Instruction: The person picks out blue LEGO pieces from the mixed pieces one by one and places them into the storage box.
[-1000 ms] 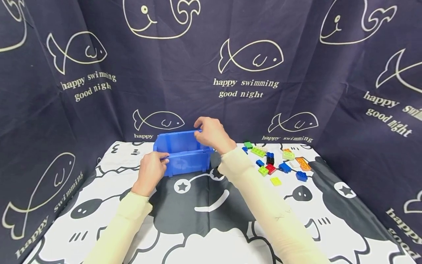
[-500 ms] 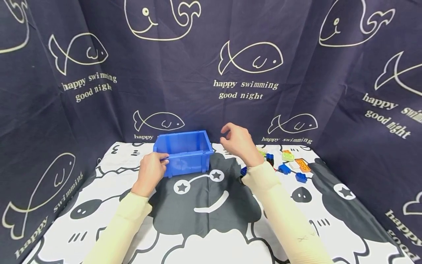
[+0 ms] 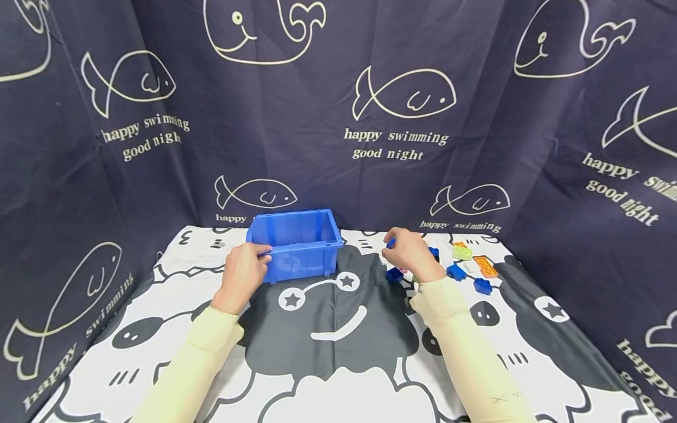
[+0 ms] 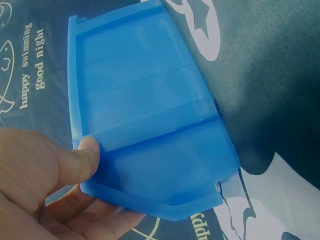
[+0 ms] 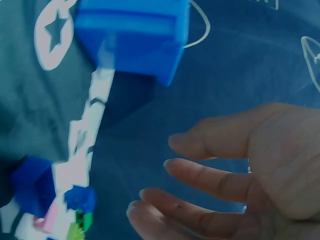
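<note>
Left of the bricks [image 3: 483, 286], the left hand [image 3: 245, 272] pinches the blue bin [image 3: 301, 263] — likely light, stiff plastic — by its near rim, the sensible hold, while the right hand [image 3: 411, 252], fingers loosely parted, grips nothing.

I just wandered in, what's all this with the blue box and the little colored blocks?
A person's left hand is gripping the rim of a blue bin near its front left corner. Their right hand is by the toy bricks scattered on the patterned cloth to the right of the bin. The right wrist view shows that hand's thumb and fingers apart, with nothing between them.
</note>
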A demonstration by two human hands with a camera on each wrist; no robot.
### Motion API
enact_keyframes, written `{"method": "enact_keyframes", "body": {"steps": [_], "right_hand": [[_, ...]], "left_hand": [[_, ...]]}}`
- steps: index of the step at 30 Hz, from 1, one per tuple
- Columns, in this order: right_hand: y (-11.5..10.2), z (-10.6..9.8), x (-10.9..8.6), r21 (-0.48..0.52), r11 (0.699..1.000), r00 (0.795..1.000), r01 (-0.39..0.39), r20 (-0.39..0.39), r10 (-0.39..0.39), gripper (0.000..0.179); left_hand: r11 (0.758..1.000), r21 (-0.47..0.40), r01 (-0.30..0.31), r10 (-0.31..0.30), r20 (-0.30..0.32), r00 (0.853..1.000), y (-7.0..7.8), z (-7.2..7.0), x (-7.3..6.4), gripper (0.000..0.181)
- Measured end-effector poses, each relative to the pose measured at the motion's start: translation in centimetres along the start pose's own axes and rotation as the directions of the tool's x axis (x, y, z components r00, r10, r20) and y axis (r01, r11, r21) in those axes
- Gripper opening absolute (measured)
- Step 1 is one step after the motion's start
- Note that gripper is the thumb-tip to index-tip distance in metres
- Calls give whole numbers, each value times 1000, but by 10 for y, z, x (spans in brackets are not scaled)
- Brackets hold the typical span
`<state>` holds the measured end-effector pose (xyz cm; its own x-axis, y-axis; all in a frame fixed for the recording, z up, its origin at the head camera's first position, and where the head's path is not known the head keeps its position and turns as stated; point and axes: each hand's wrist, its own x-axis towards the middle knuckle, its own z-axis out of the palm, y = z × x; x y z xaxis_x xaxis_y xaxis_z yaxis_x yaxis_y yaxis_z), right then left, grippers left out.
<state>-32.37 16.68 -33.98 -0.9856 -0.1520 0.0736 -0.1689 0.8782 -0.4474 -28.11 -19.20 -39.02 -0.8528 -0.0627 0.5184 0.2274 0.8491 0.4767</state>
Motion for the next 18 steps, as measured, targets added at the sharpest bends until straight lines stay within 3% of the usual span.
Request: {"method": "enact_keyframes", "body": {"steps": [8,18], "right_hand": [[29,23,13,-80,997,999,-18,27,20,41],[44,41,19,-92,995,998,-33,59,38,39]], "left_hand": [[1000,-9,16,-15,22,1000,2,-1,-1,23],[1000,-3,17,-17,23,1000,3,-4,-1,24]]}}
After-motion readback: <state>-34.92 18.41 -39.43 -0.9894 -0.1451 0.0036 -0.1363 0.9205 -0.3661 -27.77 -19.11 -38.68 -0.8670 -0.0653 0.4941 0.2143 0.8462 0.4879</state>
